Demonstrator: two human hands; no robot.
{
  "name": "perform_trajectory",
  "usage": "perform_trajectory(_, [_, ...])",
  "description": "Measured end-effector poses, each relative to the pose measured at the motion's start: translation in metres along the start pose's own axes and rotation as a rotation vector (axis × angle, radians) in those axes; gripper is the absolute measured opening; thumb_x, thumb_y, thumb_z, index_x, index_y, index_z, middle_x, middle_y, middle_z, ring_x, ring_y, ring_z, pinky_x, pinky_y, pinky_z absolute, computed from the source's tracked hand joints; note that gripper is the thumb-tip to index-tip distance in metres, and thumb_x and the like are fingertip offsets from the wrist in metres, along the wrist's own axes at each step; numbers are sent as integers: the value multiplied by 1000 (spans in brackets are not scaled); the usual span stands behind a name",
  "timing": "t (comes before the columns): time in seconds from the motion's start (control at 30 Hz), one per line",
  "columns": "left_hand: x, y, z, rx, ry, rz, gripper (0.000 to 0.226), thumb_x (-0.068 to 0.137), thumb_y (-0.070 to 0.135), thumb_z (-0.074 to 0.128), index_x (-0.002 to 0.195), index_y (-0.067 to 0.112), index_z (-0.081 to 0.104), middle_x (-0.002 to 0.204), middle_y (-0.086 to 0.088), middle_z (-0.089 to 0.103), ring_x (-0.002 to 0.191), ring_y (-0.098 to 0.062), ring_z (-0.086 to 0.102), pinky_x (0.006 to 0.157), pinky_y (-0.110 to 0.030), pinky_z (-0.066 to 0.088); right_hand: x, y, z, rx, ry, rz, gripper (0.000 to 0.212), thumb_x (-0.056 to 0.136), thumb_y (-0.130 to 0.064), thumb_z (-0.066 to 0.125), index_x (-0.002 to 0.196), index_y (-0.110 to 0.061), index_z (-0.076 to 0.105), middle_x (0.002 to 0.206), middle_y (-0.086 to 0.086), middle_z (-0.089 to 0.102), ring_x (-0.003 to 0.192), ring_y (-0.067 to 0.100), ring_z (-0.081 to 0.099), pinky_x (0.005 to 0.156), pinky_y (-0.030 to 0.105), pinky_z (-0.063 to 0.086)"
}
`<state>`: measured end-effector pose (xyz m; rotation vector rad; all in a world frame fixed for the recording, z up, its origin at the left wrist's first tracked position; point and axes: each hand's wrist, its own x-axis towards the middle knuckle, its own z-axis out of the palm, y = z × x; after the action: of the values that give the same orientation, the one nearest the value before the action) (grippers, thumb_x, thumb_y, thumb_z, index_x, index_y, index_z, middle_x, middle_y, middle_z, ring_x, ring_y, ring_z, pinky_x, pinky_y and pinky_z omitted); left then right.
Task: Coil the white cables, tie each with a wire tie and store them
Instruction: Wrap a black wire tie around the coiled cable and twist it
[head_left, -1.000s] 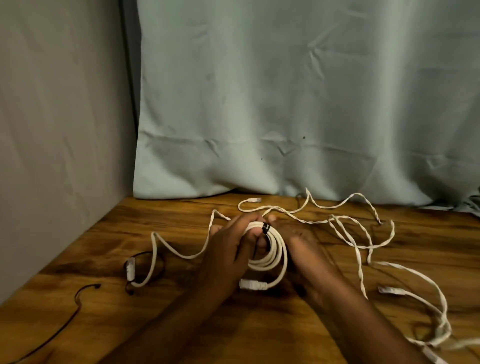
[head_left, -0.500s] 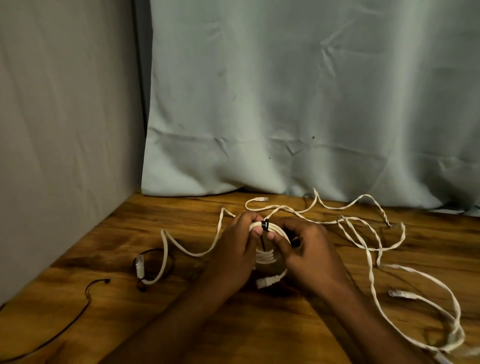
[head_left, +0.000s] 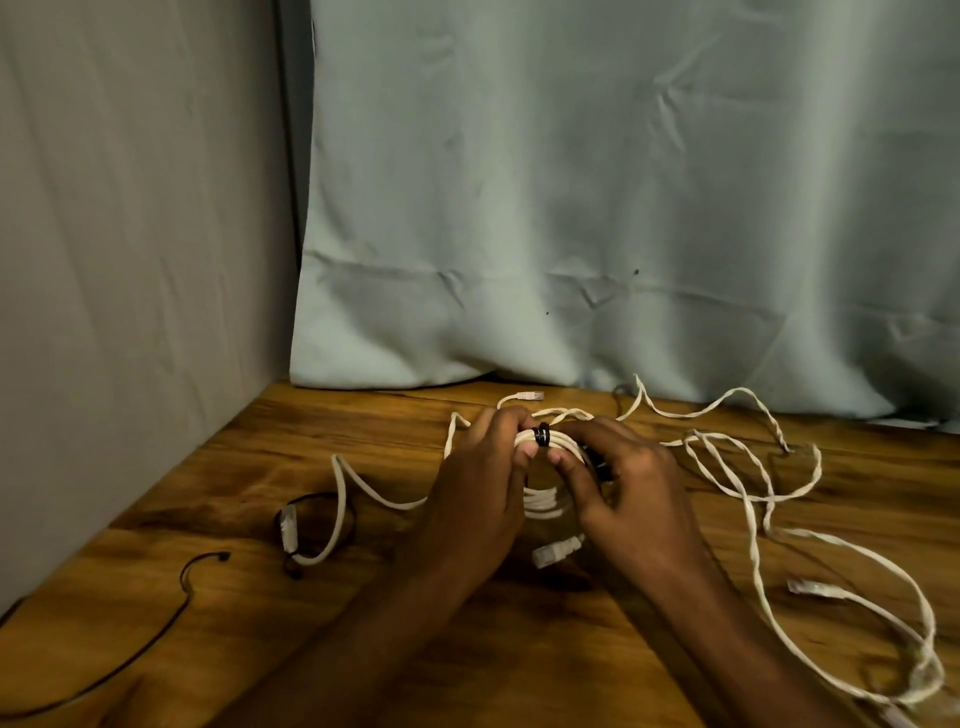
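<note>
A coiled white cable (head_left: 544, 503) stands upright between my two hands on the wooden table (head_left: 311, 639). A black wire tie (head_left: 543, 434) is wound twice round the top of the coil. My left hand (head_left: 475, 499) grips the coil's left side, thumb and fingers pinching it beside the tie. My right hand (head_left: 626, 493) holds the coil's right side, its thumb under the coil and its fingers curled over the tie's dark loose end. The coil's plug (head_left: 555, 553) hangs out at the bottom. More loose white cable (head_left: 753, 499) lies tangled to the right.
Another white cable (head_left: 340, 493) loops off to the left, ending at a plug (head_left: 288, 527) over a black tie. A thin black wire (head_left: 171, 623) lies at the front left. A pale curtain (head_left: 571, 234) hangs behind, and a wall closes the left side.
The black tie has gone from one turn with a hanging end to two turns round the coil's top. My right hand moved in from behind the coil to its top.
</note>
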<state>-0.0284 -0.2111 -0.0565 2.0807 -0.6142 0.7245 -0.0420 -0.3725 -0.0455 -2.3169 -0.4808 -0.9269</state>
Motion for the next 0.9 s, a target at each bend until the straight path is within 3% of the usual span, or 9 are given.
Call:
perform_trajectory(0.1, [2, -4, -1, 60, 26, 32, 27, 103, 32, 41, 122, 22, 58, 115, 8, 60, 97, -8, 56, 77, -24, 46, -2, 0, 1, 26, 1, 18, 16, 98, -26, 64, 112, -27, 73, 100, -13, 70, 91, 10, 66, 75, 40, 56])
perform_trajectory(0.23, [1, -8, 2, -47, -2, -3, 28, 101, 32, 45, 112, 19, 67, 103, 8, 65, 92, -4, 59, 78, -23, 47, -3, 0, -1, -8, 7, -15, 18, 99, -20, 64, 114, -25, 72, 106, -11, 70, 96, 11, 66, 79, 39, 55])
perform_trajectory(0.4, [3, -10, 0, -309, -92, -250, 23, 102, 29, 50, 88, 28, 68, 75, 15, 66, 76, -1, 63, 71, -25, 49, -4, -5, 0, -22, 27, -68, 26, 100, -23, 64, 125, -32, 65, 115, -11, 68, 102, 9, 64, 82, 39, 56])
perform_trajectory(0.5, [5, -9, -3, -415, -112, -354, 36, 103, 26, 51, 69, 30, 63, 66, 13, 65, 70, -5, 62, 70, -29, 49, -3, -6, -1, -39, 31, -151, 27, 94, -16, 70, 118, -29, 70, 125, -8, 60, 105, 12, 64, 77, 41, 58])
perform_trajectory(0.63, [4, -9, -3, -541, -146, -451, 37, 103, 29, 52, 72, 29, 71, 76, 6, 72, 82, -15, 70, 78, -37, 52, -1, -4, -1, -102, -36, -266, 31, 80, -8, 80, 105, -25, 76, 125, -1, 62, 109, 23, 64, 77, 44, 55])
perform_trajectory(0.73, [3, -14, 1, -585, -162, -486, 28, 102, 30, 53, 91, 21, 76, 90, -2, 77, 92, -22, 72, 86, -44, 54, 2, -4, -6, -166, -85, -322, 27, 78, -12, 82, 101, -26, 78, 120, -2, 66, 112, 22, 61, 82, 42, 50])
perform_trajectory(0.9, [2, -16, 3, -649, -160, -506, 29, 102, 26, 53, 87, 23, 77, 90, -4, 77, 89, -23, 72, 85, -45, 53, 5, -5, -9, -254, -147, -375, 20, 78, -19, 86, 95, -30, 80, 117, 0, 66, 113, 25, 59, 80, 39, 46])
